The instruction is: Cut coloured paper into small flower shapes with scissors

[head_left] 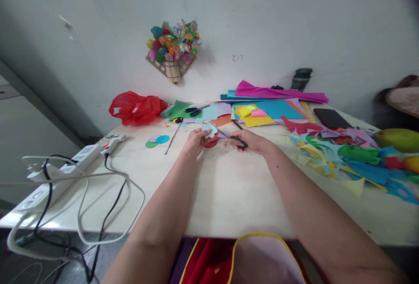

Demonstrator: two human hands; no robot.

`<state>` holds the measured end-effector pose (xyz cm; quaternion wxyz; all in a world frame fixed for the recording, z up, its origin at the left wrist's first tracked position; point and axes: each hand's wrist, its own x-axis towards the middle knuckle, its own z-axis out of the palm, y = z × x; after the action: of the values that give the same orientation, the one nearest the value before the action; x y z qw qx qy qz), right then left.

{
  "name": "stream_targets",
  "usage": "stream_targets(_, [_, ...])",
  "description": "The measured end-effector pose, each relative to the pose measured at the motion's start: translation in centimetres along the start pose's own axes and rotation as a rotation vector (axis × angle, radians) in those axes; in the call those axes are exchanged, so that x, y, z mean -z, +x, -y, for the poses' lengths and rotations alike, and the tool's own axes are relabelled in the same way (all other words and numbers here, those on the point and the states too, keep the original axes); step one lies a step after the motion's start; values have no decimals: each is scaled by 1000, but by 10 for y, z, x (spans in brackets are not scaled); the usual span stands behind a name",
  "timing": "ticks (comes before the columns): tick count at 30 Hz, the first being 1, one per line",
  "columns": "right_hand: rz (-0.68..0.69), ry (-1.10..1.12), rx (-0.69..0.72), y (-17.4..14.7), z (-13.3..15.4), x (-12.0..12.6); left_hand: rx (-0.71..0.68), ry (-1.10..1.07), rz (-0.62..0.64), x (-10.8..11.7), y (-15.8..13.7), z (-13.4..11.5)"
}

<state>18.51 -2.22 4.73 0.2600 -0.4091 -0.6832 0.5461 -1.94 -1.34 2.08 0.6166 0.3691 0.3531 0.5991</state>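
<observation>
Near the middle of the table, my left hand [196, 139] pinches a light blue paper piece [210, 129] with a scalloped edge and some orange at its rim. My right hand [250, 141] is closed around black-handled scissors [240, 142], their blades pointing left and reaching the paper's right edge. Whether the blades are apart is too small to tell. Just below the paper lies a red paper circle [211, 143] on the table. Left of my left hand are a blue paper circle [163, 139], a green one [151, 144] and a thin purple strip [172, 139].
Coloured paper sheets [278, 111] and a second pair of scissors [195, 110] lie at the back. A red plastic bag [137, 107] sits back left. Paper scraps [340, 153] and a phone [332, 118] cover the right. A power strip [62, 177] with loose cables lines the left edge.
</observation>
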Motion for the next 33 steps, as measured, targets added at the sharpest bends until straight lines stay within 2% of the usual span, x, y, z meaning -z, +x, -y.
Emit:
stream_targets(10, [45,-23,58,2,-8,8,4,26,40,4,0,-1])
stream_targets(20, [-27,-26,22,-3,2,4,7,16,70,4,-1,-2])
stream_targets(33, [-9,-31,71,1,-7,7,35,7,19,4,-1,-2])
